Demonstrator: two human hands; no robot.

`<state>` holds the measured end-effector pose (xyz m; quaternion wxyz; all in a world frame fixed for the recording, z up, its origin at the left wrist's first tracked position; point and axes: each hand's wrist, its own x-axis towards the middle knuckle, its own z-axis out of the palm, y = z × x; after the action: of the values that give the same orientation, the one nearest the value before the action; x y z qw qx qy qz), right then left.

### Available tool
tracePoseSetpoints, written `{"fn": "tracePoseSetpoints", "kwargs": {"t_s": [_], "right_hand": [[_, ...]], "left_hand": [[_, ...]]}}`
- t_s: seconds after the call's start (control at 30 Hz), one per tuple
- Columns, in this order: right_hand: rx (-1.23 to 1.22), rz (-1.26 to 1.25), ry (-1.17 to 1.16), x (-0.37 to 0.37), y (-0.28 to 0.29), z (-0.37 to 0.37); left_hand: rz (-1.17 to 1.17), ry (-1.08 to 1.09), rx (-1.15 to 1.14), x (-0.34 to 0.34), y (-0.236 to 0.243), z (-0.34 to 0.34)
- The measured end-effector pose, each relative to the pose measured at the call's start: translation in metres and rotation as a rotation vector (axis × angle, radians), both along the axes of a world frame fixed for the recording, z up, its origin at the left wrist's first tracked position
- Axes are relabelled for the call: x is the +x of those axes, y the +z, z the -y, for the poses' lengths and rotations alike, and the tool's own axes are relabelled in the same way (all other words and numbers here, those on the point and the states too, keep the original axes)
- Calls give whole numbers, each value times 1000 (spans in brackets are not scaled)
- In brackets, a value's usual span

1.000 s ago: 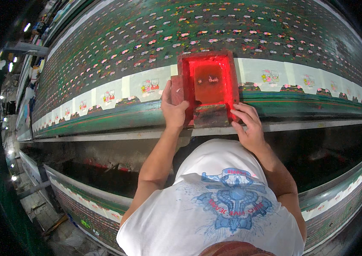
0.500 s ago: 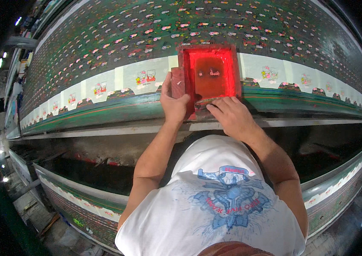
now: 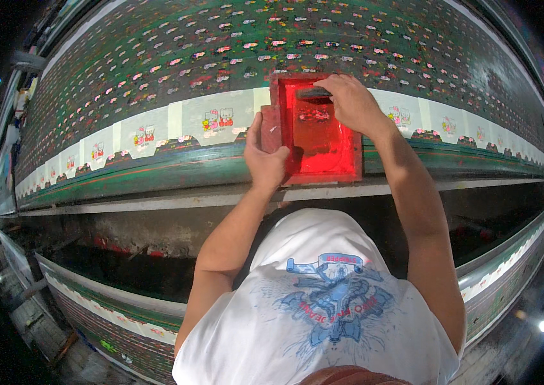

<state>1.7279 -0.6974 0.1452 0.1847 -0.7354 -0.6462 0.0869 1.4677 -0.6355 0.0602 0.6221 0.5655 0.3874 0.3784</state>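
A screen-printing frame point(image 3: 358, 160) with red-stained sides lies across a row of white cut pieces point(image 3: 185, 119) on the long green table. Wet red ink coats its inside, and a small motif shows through the mesh. My left hand point(image 3: 267, 165) is closed around the reddish block point(image 3: 272, 131) on the frame's left side. At the frame's far end, my right hand point(image 3: 356, 106) grips a dark-edged squeegee point(image 3: 312, 94), whose blade lies across the mesh. The fingertips curl over the squeegee's top, and part of it is hidden under the hand.
White pieces printed with pairs of cartoon figures point(image 3: 218, 119) run left and right of the frame. Small printed marks cover the green table point(image 3: 156, 70). A pale rail point(image 3: 208, 202) borders its near edge. Behind me stands a second similar table point(image 3: 111, 308).
My right hand has pushed the squeegee from the frame's near end to its far end, leaving the ink spread differently. My left hand keeps its hold on the block.
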Motion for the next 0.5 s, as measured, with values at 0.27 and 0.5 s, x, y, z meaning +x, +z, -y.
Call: {"fn": "tracePoseSetpoints", "kwargs": {"t_s": [0.27,0.5], "right_hand": [[67,68,36,-41,-19,40],[52,33,46,-98,-13,105]], "left_hand": [[-48,-1,90,-2,1,1],[-35,-31,48,-7,0,9]]}}
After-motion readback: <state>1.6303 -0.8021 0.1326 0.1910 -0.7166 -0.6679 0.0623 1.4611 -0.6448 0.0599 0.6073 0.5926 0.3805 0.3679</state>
